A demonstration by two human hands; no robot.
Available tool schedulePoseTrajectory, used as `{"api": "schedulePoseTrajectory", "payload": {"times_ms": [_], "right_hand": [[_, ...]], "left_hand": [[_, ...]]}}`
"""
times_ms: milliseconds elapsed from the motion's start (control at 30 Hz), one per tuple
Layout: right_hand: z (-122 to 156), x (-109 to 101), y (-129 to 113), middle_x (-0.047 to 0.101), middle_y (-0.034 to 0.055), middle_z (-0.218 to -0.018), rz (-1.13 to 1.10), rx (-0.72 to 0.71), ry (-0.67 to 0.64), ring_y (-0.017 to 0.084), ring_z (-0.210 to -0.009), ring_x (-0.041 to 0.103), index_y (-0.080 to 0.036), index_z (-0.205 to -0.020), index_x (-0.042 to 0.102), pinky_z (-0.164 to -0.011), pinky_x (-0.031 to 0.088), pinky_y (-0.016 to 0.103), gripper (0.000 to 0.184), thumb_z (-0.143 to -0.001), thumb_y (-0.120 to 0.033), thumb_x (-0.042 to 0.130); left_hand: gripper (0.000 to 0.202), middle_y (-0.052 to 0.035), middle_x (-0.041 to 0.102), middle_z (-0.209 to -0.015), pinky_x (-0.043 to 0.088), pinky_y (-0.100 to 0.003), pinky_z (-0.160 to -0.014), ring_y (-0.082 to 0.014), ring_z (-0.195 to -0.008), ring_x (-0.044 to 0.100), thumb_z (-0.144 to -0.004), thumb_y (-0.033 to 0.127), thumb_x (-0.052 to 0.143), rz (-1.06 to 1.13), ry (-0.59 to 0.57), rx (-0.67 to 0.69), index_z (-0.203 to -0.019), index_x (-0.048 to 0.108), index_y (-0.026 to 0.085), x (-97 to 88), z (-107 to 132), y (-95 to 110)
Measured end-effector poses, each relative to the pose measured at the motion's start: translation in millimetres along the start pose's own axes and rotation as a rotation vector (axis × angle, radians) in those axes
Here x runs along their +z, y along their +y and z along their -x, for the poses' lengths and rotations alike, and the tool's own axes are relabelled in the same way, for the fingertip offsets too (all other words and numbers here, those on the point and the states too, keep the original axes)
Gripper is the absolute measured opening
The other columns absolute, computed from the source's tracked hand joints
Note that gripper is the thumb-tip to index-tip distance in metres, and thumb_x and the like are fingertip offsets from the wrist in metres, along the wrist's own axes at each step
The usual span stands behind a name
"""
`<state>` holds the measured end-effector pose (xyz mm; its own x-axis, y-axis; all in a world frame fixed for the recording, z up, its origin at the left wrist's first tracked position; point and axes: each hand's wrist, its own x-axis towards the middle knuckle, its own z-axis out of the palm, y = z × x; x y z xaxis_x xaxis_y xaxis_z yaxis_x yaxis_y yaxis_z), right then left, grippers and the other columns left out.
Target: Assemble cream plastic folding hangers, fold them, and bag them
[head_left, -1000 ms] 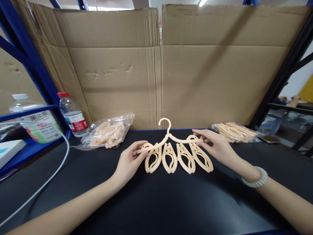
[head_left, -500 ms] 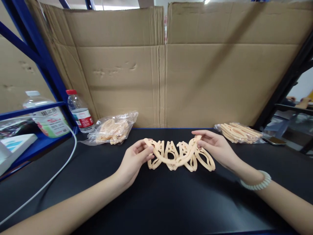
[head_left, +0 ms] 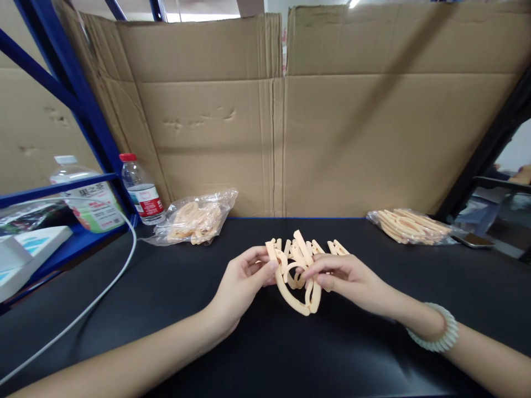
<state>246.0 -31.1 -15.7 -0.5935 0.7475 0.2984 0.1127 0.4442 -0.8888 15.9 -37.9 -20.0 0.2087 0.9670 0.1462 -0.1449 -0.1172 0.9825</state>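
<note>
A beige plastic folding clothes hanger point(head_left: 290, 298) is held up above the black table, its two arms folded upward into a narrow V. My left hand point(head_left: 244, 282) pinches its left arm near the top between thumb and fingers. On the other arm, my right hand point(head_left: 357, 279) grips about midway, fingers closed round it. Several more folded beige hangers point(head_left: 338, 247) lie in a row on the table just behind; the held hanger and my right hand partly cover them.
Clear bags of beige hangers lie at the back left point(head_left: 199, 221) and back right point(head_left: 409, 225), with a phone point(head_left: 475, 240) by the right one. A red-capped bottle point(head_left: 143, 190) and a white cable point(head_left: 103, 296) are on the left. Cardboard point(head_left: 215, 138) walls the table's point(head_left: 265, 359) back.
The held hanger's arms have swung from a wide spread to a narrow V. My hands have come closer together and nearer to me, my right hand moving left and down.
</note>
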Motion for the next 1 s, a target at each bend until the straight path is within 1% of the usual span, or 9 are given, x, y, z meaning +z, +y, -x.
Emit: {"api": "schedulePoseTrajectory", "payload": {"times_ms": [100, 233, 333, 433, 500, 600, 733, 867, 1000], "right_hand": [[1.6, 2.6, -2.9, 0.066, 0.0071, -0.111, 0.023, 0.026, -0.075, 0.02, -0.101, 0.063, -0.024, -0.115, 0.069, -0.088, 0.053, 0.036, 0.029, -0.096, -0.039, 0.055], [3.2, 4.7, -2.9, 0.063, 0.0062, -0.122, 0.022, 0.029, -0.028, 0.023, -0.111, 0.06, -0.028, -0.12, 0.067, -0.094, 0.051, 0.04, 0.03, -0.095, -0.04, 0.055], [3.9, 7.8, -3.6, 0.061, 0.006, -0.126, 0.005, 0.017, -0.006, 0.024, -0.117, 0.057, -0.029, -0.12, 0.067, -0.099, 0.048, 0.042, 0.029, -0.094, -0.038, 0.057], [5.0, 12.1, -6.4, 0.064, 0.0065, -0.117, 0.012, 0.003, -0.039, 0.021, -0.101, 0.063, -0.028, -0.119, 0.067, -0.088, 0.055, 0.037, 0.029, -0.094, -0.039, 0.057], [6.0, 13.7, -8.2, 0.065, 0.0063, -0.109, 0.048, -0.009, -0.06, 0.019, -0.09, 0.064, -0.028, -0.121, 0.066, -0.08, 0.056, 0.034, 0.03, -0.094, -0.038, 0.056], [7.2, 12.2, -9.2, 0.063, 0.0066, -0.112, 0.085, -0.028, -0.061, 0.019, -0.096, 0.062, -0.029, -0.122, 0.064, -0.084, 0.054, 0.033, 0.029, -0.095, -0.036, 0.055], [7.1, 7.8, -10.0, 0.059, 0.0061, -0.117, 0.087, -0.035, -0.065, 0.02, -0.104, 0.059, -0.029, -0.118, 0.064, -0.087, 0.051, 0.033, 0.025, -0.097, -0.036, 0.052], [6.2, 9.6, -14.6, 0.061, 0.0042, -0.105, 0.15, -0.018, -0.085, 0.018, -0.095, 0.058, -0.026, -0.106, 0.065, -0.083, 0.049, 0.031, 0.019, -0.098, -0.035, 0.05], [5.6, 13.2, -19.8, 0.062, 0.0025, -0.099, 0.152, -0.01, -0.117, 0.016, -0.089, 0.058, -0.025, -0.103, 0.063, -0.082, 0.048, 0.029, 0.017, -0.099, -0.035, 0.05]], "left_hand": [[0.033, -0.0097, 0.071, -0.106, 0.056, -0.028, -0.075, -0.022, -0.094, 0.068, -0.079, 0.036, 0.073, -0.031, -0.001, 0.04, -0.105, 0.067, 0.016, -0.8, -0.3, -0.2], [0.033, -0.0095, 0.071, -0.109, 0.057, -0.029, -0.074, -0.0229, -0.094, 0.067, -0.08, 0.036, 0.071, -0.08, -0.017, 0.101, -0.107, 0.066, 0.017, -0.3, 1.9, 3.4], [0.032, -0.0084, 0.07, -0.108, 0.057, -0.032, -0.079, -0.0246, -0.098, 0.066, -0.08, 0.033, 0.071, -0.138, -0.05, 0.145, -0.108, 0.067, 0.019, 0.9, 4.3, 5.3], [0.027, -0.0069, 0.07, -0.107, 0.055, -0.033, -0.086, -0.0246, -0.103, 0.064, -0.082, 0.03, 0.069, -0.196, -0.076, 0.186, -0.107, 0.068, 0.02, 2.2, 5.8, 4.0], [0.025, -0.0064, 0.07, -0.107, 0.054, -0.033, -0.089, -0.0235, -0.101, 0.065, -0.083, 0.03, 0.067, -0.183, -0.097, 0.179, -0.107, 0.068, 0.021, 2.8, 5.8, 2.7], [0.025, -0.0071, 0.071, -0.105, 0.055, -0.034, -0.087, -0.0223, -0.094, 0.067, -0.083, 0.032, 0.067, -0.126, -0.098, 0.149, -0.105, 0.066, 0.02, 2.8, 4.3, 2.1], [0.031, -0.01, 0.071, -0.105, 0.058, -0.034, -0.078, -0.0242, -0.092, 0.068, -0.082, 0.037, 0.068, -0.082, -0.058, 0.082, -0.106, 0.065, 0.018, 1.8, 1.6, 1.8], [0.032, -0.0098, 0.071, -0.101, 0.057, -0.034, -0.075, -0.0238, -0.089, 0.068, -0.08, 0.038, 0.069, -0.09, -0.071, 0.063, -0.104, 0.066, 0.017, 2.2, 1.2, 1.0], [0.027, -0.0085, 0.072, -0.098, 0.054, -0.034, -0.083, -0.0222, -0.088, 0.067, -0.08, 0.036, 0.069, -0.174, -0.064, 0.12, -0.1, 0.068, 0.018, 3.7, 2.3, 2.2]]}}
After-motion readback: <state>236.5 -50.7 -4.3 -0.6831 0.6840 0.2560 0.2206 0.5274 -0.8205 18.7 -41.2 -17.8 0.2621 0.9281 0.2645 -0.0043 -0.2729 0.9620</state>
